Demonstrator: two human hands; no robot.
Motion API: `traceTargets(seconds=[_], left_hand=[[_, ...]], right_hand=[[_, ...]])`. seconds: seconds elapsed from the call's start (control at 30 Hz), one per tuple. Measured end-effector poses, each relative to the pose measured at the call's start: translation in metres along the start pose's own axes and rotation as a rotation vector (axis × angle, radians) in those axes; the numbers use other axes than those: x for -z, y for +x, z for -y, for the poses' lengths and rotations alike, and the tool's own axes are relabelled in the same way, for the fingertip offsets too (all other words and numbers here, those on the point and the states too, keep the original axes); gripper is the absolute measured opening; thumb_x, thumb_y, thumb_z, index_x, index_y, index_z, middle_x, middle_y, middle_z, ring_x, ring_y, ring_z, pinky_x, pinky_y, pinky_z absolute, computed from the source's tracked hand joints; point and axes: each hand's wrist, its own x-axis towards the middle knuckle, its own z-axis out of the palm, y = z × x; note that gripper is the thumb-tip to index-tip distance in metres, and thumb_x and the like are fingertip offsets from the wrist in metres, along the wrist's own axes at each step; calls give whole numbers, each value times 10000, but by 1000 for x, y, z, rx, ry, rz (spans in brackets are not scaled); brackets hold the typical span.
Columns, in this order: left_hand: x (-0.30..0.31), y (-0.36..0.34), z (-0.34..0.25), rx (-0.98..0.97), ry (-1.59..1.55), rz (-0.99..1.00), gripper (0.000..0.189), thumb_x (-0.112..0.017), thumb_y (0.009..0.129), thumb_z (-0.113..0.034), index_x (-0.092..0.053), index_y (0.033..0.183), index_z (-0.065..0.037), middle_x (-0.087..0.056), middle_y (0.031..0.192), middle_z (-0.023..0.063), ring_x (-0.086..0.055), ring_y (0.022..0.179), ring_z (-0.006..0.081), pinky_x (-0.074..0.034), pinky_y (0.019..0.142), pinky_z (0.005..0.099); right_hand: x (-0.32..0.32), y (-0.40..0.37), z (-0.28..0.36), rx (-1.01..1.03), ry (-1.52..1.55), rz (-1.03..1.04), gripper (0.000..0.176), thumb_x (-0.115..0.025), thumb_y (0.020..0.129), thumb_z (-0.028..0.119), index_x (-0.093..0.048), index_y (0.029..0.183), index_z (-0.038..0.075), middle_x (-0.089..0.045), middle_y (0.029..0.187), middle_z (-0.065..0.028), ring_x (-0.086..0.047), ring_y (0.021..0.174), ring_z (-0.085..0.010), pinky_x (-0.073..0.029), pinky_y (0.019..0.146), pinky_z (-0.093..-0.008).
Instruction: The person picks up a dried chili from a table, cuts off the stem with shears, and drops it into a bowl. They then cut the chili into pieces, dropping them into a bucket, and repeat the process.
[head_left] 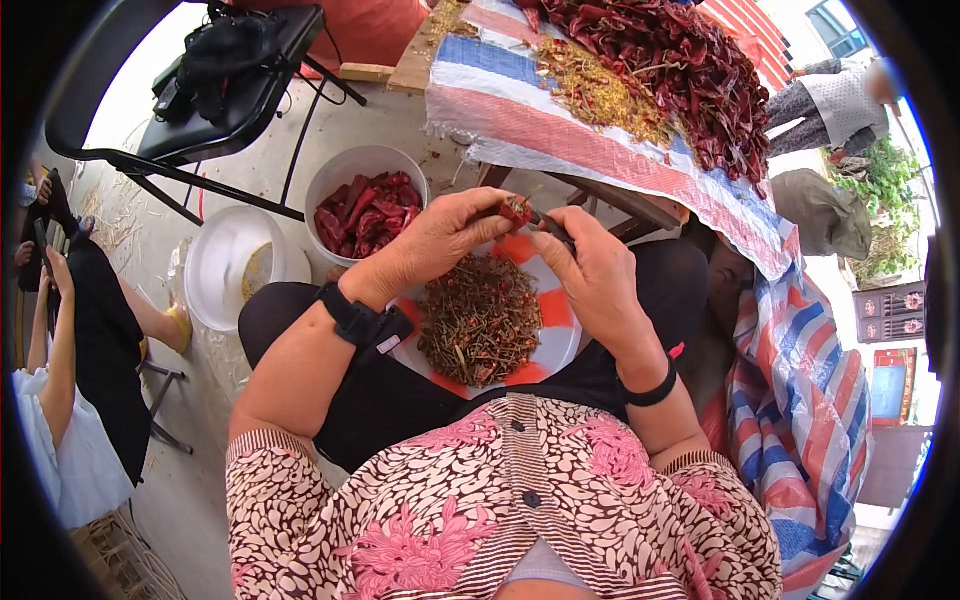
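My left hand (462,228) pinches a dried red chili pepper (516,210) between thumb and fingers. Close against it, my right hand (598,268) is closed around a small dark tool (556,226); its kind is mostly hidden by the fingers. Both hands are above a heap of chili stems and bits (478,325), which lies on a white and orange-red sheet or shallow tray (562,345) across my lap. Left of my left hand stands a white bucket (420,170) part filled with red chili pieces (368,215).
A second white bucket (205,262) stands at left, near a black folding chair (225,110) holding a black bag (220,60). Ahead, a striped tarp (500,100) bears dried chilies (690,75) and yellow seeds (610,95). People are at far left and upper right.
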Motion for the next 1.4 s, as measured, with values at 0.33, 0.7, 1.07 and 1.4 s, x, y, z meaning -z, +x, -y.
traceTargets(seconds=[0.33,0.7,1.07,1.4], left_hand=[[0,-2,0,-59,144,-75,234,-590,930,-145,-596,1122,-11,-564,917,6,-516,844,90,-447,766,240],[-4,-4,0,-10,-10,18,152,-561,952,-135,-612,1039,-21,-534,830,-19,-477,766,73,-425,702,236],[-1,-9,-21,28,6,297,209,-527,975,-198,-593,1041,-11,-572,911,16,-493,875,88,-415,814,254],[-7,-10,-2,80,71,183,247,-475,1003,-274,-537,1103,-58,-503,840,-26,-451,794,60,-399,727,220]], right_hand=[[-8,1,-1,87,-117,-93,259,-581,908,288,-591,1029,60,-629,937,-110,-627,814,-323,-495,666,-389],[-17,0,-5,184,-244,-109,213,-587,899,252,-576,1001,65,-605,898,-96,-620,765,-321,-487,615,-401],[-1,-6,-18,-591,1454,551,248,-500,986,309,-545,894,82,-404,649,70,-274,434,4,-213,404,-170],[0,-6,-26,-347,887,393,275,-562,958,325,-555,953,50,-457,684,56,-396,599,1,-327,511,-173]])
